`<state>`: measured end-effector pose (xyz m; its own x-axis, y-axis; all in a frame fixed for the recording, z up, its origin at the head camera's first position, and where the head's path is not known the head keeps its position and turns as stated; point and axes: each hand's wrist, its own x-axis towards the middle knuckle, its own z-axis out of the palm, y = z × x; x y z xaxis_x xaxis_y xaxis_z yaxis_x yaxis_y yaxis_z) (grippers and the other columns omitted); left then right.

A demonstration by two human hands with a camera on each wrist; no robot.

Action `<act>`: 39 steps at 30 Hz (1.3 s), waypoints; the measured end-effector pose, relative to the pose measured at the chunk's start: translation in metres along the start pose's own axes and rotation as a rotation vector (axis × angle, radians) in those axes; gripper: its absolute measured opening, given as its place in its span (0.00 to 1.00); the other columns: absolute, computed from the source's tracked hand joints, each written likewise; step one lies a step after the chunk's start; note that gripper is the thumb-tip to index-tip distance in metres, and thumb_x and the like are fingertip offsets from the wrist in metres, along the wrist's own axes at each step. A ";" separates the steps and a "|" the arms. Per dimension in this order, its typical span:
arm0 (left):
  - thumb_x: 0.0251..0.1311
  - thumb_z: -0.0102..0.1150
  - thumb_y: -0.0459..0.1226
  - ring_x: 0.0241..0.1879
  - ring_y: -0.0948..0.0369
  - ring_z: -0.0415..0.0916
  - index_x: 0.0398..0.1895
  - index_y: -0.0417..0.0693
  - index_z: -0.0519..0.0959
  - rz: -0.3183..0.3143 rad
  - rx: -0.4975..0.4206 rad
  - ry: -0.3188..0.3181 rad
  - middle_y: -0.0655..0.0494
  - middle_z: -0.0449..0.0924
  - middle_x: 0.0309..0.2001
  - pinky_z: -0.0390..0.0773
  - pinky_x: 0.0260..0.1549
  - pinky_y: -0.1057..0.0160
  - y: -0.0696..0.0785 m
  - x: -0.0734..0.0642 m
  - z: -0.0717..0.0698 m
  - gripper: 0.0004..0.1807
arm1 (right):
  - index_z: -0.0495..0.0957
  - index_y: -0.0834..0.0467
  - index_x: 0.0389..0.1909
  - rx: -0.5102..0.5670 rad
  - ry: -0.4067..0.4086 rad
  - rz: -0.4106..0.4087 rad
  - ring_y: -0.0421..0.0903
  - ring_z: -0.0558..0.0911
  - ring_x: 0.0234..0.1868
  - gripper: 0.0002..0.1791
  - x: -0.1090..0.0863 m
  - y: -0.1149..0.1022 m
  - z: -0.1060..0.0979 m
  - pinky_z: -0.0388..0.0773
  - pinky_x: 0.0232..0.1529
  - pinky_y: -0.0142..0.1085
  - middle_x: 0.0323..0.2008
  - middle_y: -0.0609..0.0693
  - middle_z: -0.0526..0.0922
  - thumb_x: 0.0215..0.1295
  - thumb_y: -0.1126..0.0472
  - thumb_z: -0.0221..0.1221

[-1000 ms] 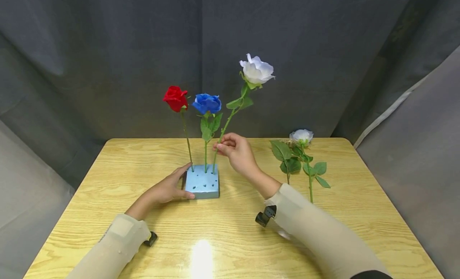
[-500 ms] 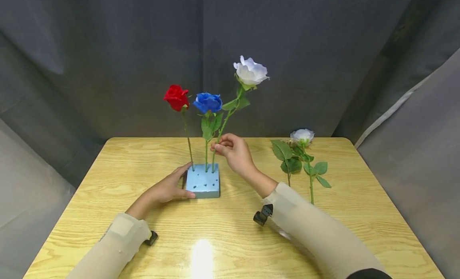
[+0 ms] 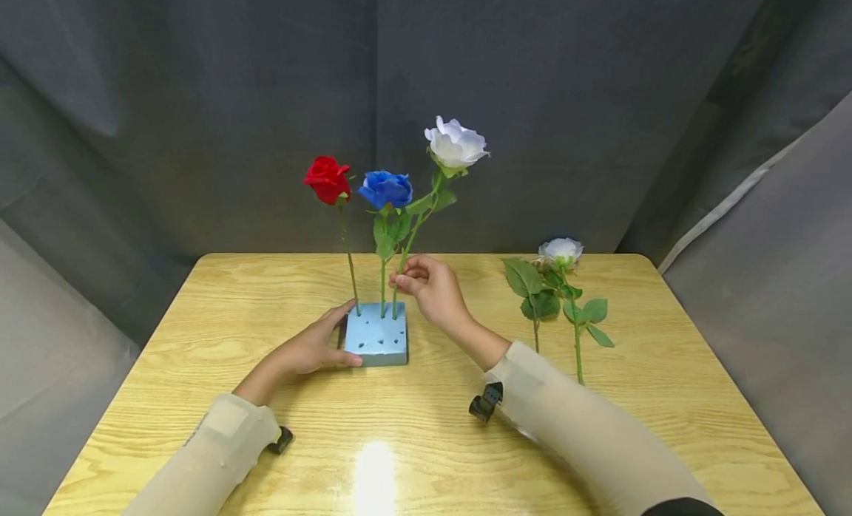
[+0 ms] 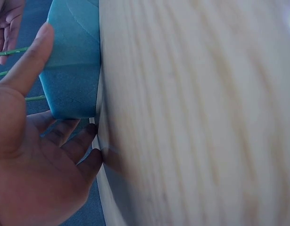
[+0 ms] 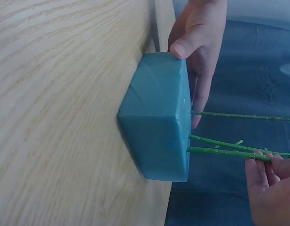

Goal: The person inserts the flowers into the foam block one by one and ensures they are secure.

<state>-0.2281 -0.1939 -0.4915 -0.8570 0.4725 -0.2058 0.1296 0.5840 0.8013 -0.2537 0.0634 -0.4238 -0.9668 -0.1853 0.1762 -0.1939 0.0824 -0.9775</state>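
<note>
My left hand (image 3: 311,349) grips the left side of a light-blue foam block (image 3: 376,359), thumb at the front and fingers behind. In the left wrist view, the thumb presses the edge of the block (image 4: 71,84). A red rose (image 3: 327,180) and a blue rose (image 3: 386,189) stand in holes along the block's back row. My right hand (image 3: 435,294) pinches the stem of a taller white rose (image 3: 455,144), which leans right with its lower end at the back-right hole. The right wrist view shows thumb and fingers on that green stem (image 5: 220,151), a little above the block.
On the right of the wooden table (image 3: 266,472) lie another white rose (image 3: 561,251) and a second leafy stem (image 3: 535,331), partly overlapping. The right sleeve (image 3: 586,435) passes close to their lower ends. A dark curtain (image 3: 266,117) hangs behind the table.
The white rose's head has moved left and down, and its stem leans less. My right hand has shifted slightly left and lower with it. The left hand and block have stayed nearly still.
</note>
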 end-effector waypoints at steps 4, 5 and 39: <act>0.55 0.77 0.51 0.81 0.39 0.37 0.86 0.59 0.40 -0.003 -0.001 0.001 0.43 0.35 0.84 0.48 0.73 0.31 0.000 0.001 0.000 0.65 | 0.77 0.74 0.43 0.008 -0.002 -0.004 0.68 0.86 0.49 0.05 -0.001 0.002 0.001 0.86 0.49 0.46 0.42 0.71 0.85 0.69 0.76 0.61; 0.55 0.77 0.51 0.81 0.38 0.37 0.86 0.59 0.40 0.001 0.003 0.001 0.42 0.36 0.84 0.48 0.73 0.30 0.000 0.000 0.000 0.65 | 0.77 0.74 0.43 0.012 -0.003 -0.006 0.69 0.86 0.49 0.05 -0.001 0.003 0.001 0.86 0.49 0.45 0.42 0.71 0.84 0.69 0.76 0.60; 0.56 0.77 0.51 0.81 0.37 0.38 0.86 0.57 0.41 0.012 -0.003 0.008 0.40 0.37 0.83 0.49 0.73 0.30 0.000 -0.001 0.001 0.64 | 0.81 0.71 0.46 -0.195 -0.010 -0.108 0.55 0.88 0.40 0.08 -0.005 0.028 0.005 0.87 0.44 0.36 0.38 0.62 0.87 0.70 0.71 0.62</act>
<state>-0.2262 -0.1938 -0.4921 -0.8594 0.4740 -0.1916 0.1384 0.5764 0.8053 -0.2532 0.0616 -0.4531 -0.9373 -0.2127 0.2762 -0.3253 0.2492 -0.9122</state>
